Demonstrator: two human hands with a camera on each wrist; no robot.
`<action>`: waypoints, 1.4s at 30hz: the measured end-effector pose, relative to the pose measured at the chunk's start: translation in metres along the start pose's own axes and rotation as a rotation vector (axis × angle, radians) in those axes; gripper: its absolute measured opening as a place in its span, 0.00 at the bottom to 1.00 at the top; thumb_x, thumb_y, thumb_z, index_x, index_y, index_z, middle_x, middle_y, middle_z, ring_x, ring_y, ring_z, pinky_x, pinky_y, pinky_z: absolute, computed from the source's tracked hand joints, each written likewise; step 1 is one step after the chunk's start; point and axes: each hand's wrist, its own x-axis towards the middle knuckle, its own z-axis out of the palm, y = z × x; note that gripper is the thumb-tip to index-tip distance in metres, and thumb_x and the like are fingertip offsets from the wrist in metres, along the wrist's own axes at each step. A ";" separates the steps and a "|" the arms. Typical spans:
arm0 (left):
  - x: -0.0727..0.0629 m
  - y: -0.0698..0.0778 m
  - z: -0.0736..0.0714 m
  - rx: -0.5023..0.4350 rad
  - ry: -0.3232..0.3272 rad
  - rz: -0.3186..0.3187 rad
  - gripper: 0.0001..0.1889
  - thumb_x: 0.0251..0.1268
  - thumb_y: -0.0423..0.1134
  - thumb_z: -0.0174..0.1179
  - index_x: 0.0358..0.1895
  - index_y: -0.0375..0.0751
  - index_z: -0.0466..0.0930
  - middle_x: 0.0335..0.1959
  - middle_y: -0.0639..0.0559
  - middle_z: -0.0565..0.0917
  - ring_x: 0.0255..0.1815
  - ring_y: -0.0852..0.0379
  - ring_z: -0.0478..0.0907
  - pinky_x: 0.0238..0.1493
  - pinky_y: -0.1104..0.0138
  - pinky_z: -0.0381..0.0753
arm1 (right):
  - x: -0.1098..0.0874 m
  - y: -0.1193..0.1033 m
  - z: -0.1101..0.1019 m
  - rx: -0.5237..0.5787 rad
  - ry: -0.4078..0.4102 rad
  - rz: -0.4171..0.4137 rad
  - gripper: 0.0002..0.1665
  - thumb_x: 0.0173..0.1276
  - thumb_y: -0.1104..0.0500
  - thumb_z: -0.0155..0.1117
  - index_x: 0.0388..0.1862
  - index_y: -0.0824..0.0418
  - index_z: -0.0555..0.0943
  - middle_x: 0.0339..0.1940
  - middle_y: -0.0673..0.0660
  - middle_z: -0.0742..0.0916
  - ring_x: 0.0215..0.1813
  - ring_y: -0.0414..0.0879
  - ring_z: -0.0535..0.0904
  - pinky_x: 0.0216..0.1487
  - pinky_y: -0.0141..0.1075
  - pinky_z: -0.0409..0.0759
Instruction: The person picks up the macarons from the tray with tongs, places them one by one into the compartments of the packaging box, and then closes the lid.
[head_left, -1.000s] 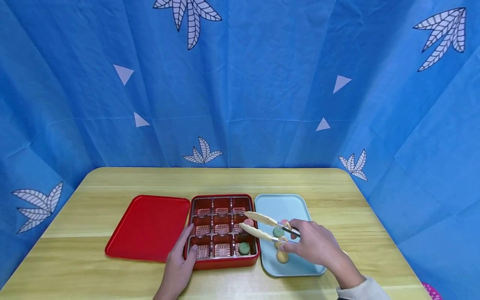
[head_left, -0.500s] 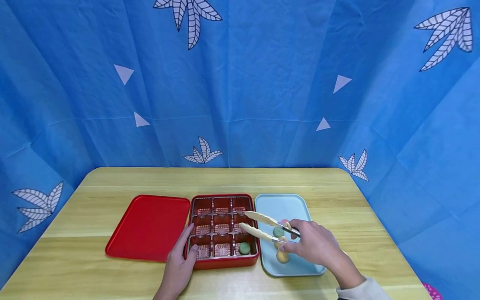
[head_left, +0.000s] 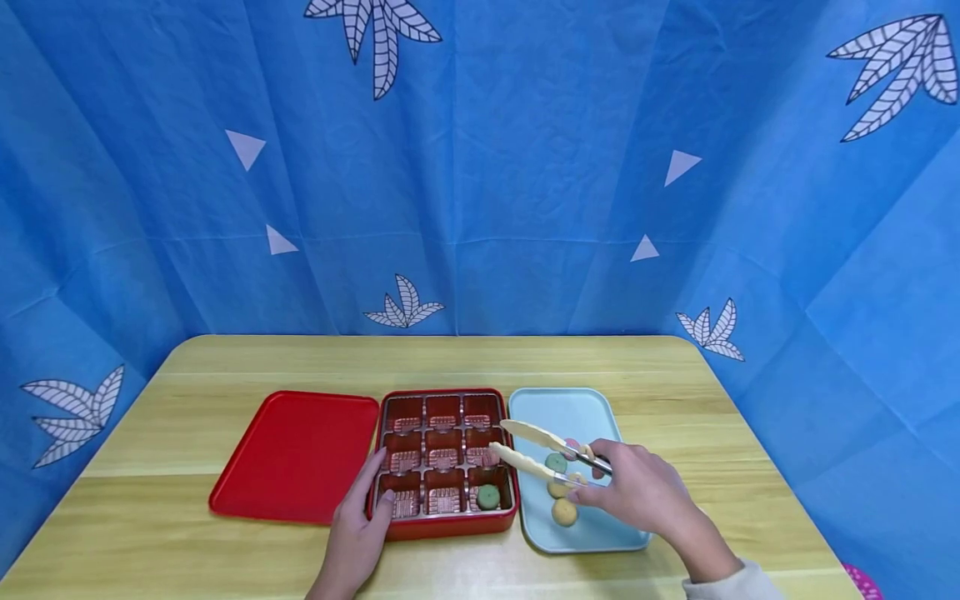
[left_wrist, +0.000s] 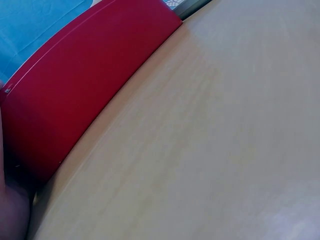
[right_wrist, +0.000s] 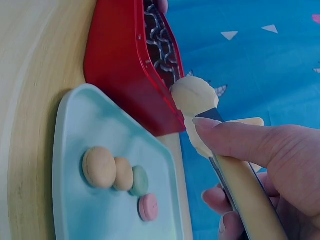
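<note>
In the head view my right hand [head_left: 637,487] holds a pair of tongs [head_left: 536,433] with pale scalloped tips. Spread apart, the tips hang over the right edge of a red nine-compartment box [head_left: 450,527] with nothing between them. A green macaron [head_left: 488,497] lies in the box's front right compartment. Pink shows in the middle right compartment, partly hidden behind a tong tip. My left hand [head_left: 358,529] rests on the box's left rim, index finger and thumb extended. Several macarons lie on a light blue tray [right_wrist: 75,115], among them a yellowish macaron [right_wrist: 99,167] and a pink macaron [right_wrist: 148,207].
A red lid [head_left: 296,458] lies flat to the left of the box. The blue tray stands close along the box's right side. Everything sits on a wooden table [head_left: 450,362], with a blue patterned curtain [head_left: 450,167] behind its far edge.
A pink macaron showed between the tong tips one second ago and is now down in the middle right compartment. My right hand and the tongs have shifted slightly right. My left hand stays put.
</note>
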 end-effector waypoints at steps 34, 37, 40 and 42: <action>0.000 -0.001 0.001 0.000 0.001 0.014 0.30 0.65 0.31 0.53 0.71 0.50 0.60 0.72 0.46 0.62 0.71 0.43 0.58 0.67 0.45 0.61 | -0.034 0.051 0.007 -0.002 -0.027 0.136 0.23 0.40 0.39 0.76 0.20 0.48 0.71 0.16 0.48 0.72 0.21 0.43 0.64 0.20 0.34 0.59; 0.000 -0.001 0.001 0.005 -0.001 0.012 0.30 0.66 0.32 0.52 0.71 0.51 0.60 0.72 0.46 0.62 0.71 0.43 0.58 0.67 0.45 0.61 | -0.036 0.054 0.007 -0.005 -0.026 0.132 0.23 0.40 0.40 0.76 0.21 0.48 0.71 0.16 0.48 0.72 0.21 0.43 0.65 0.20 0.35 0.59; 0.000 -0.002 0.001 0.006 0.001 0.013 0.30 0.66 0.32 0.52 0.71 0.52 0.60 0.72 0.48 0.62 0.72 0.44 0.58 0.67 0.45 0.61 | -0.038 0.056 0.008 -0.016 -0.029 0.131 0.24 0.40 0.40 0.76 0.21 0.49 0.71 0.17 0.48 0.72 0.22 0.43 0.65 0.20 0.35 0.59; 0.000 -0.003 0.001 0.008 0.003 0.014 0.30 0.66 0.32 0.52 0.71 0.53 0.59 0.72 0.48 0.63 0.71 0.45 0.58 0.67 0.45 0.61 | -0.039 0.058 0.008 -0.022 -0.033 0.128 0.24 0.40 0.39 0.76 0.22 0.49 0.72 0.17 0.48 0.72 0.22 0.43 0.65 0.21 0.35 0.58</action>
